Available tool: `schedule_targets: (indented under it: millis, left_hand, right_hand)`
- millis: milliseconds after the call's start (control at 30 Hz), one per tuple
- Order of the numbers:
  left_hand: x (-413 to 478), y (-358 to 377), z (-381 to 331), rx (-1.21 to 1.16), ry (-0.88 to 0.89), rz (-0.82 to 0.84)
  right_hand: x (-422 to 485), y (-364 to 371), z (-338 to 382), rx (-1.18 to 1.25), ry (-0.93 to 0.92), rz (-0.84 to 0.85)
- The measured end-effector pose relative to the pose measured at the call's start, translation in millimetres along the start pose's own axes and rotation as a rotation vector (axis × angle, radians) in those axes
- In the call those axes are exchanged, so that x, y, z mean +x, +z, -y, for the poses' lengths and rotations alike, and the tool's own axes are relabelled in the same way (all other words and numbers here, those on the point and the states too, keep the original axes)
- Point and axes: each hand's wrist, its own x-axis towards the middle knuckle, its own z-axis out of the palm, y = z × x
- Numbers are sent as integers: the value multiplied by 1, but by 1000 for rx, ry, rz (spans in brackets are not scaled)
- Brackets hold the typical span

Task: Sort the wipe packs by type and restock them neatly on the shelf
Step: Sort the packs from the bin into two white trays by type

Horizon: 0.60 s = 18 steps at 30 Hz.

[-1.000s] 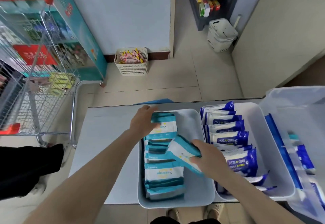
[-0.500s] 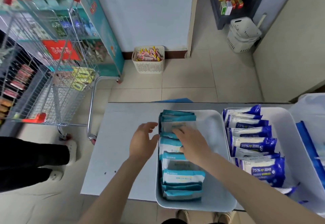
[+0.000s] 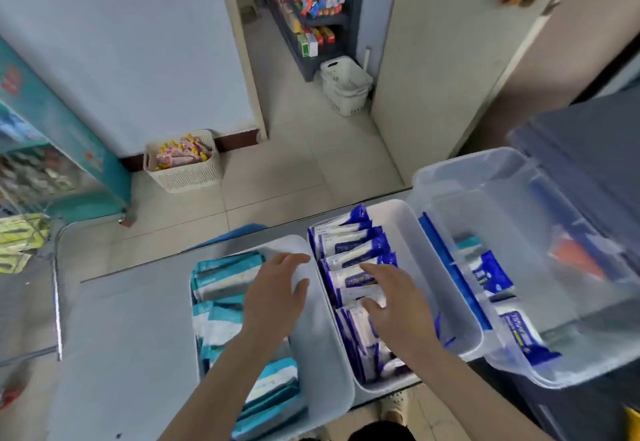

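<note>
Teal and white wipe packs (image 3: 221, 288) lie in a row along the left side of a white bin (image 3: 322, 368). Dark blue and white wipe packs (image 3: 353, 250) stand in a row in a second white bin (image 3: 440, 284) beside it. My left hand (image 3: 277, 295) hovers with relaxed fingers over the bare right half of the first bin, holding nothing. My right hand (image 3: 398, 305) reaches over the blue packs with spread fingers, its fingertips on or just above them. A clear plastic box (image 3: 540, 267) at the right holds a few loose blue and teal packs.
The bins stand on a grey table (image 3: 121, 343). A cream basket of snacks (image 3: 183, 163) sits on the floor by the wall, and stacked white baskets (image 3: 346, 85) stand by a dark shelf in the doorway. A teal shelf unit (image 3: 52, 149) is at left.
The view swung right. My right hand left the teal packs and moved over the blue packs. My left hand shifted from the table beside the first bin to above that bin.
</note>
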Motion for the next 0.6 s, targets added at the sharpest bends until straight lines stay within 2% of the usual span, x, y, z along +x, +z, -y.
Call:
schedule_targets:
  millis: [233, 300, 467, 600]
  left_hand:
    - [40, 51, -121, 6, 288, 133]
    - [50, 68, -152, 19, 341, 180]
    - [74, 114, -213, 75, 393, 279]
    - [93, 158, -249, 141, 367, 361]
  right_hand:
    - [-16, -85, -107, 52, 298, -141]
    - [-18, -101, -143, 59, 391, -119]
    - [-14, -124, -232, -147, 632, 196]
    - [-1, -120, -274, -251, 685, 428]
